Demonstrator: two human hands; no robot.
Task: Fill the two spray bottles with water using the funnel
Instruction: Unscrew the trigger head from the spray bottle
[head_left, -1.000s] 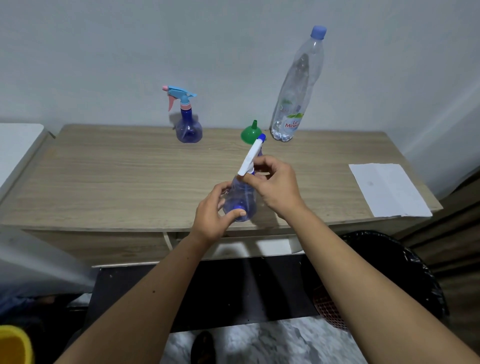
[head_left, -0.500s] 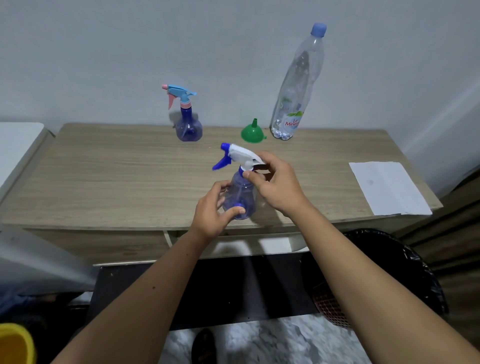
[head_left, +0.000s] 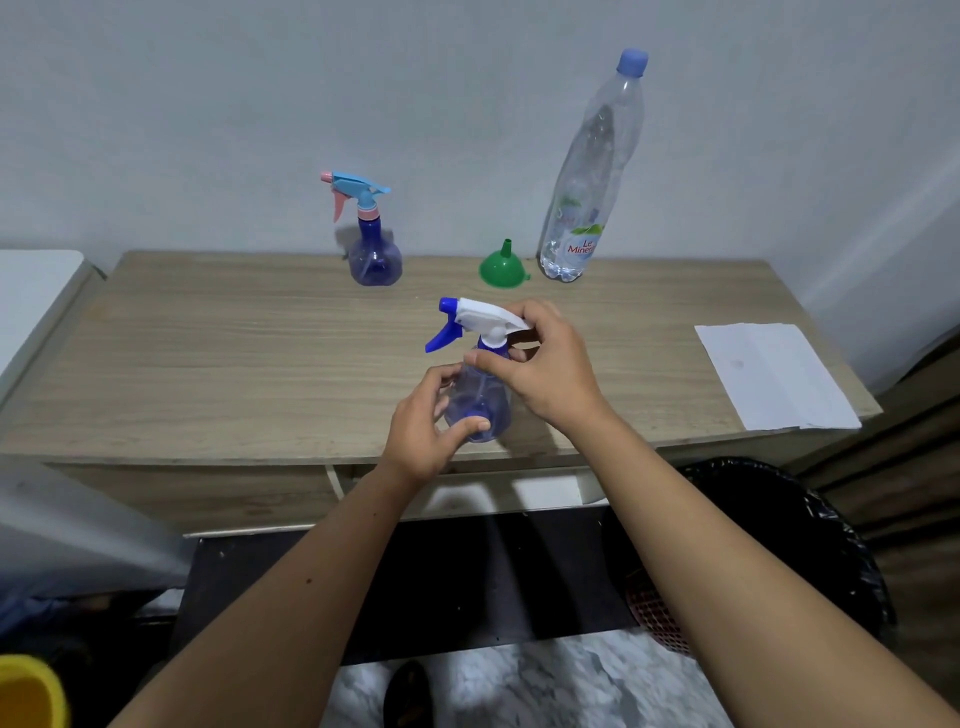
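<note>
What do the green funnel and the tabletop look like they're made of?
The green funnel looks like moulded plastic: uniform bright colour, smooth with a slight sheen. The tabletop looks like wood or wood-look laminate, matte, with straight printed-looking grain; which one can't be told.

The right hand (head_left: 545, 364) hides the near spray bottle (head_left: 480, 400) collar; the yellow container (head_left: 28, 693) is cut off at the corner.

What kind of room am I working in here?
Probably a plain room in a home, not a workshop or lab: a wood-grain table pushed against a bare painted wall, a bin lined with a black bag beside it, and a marble-patterned floor.
</note>
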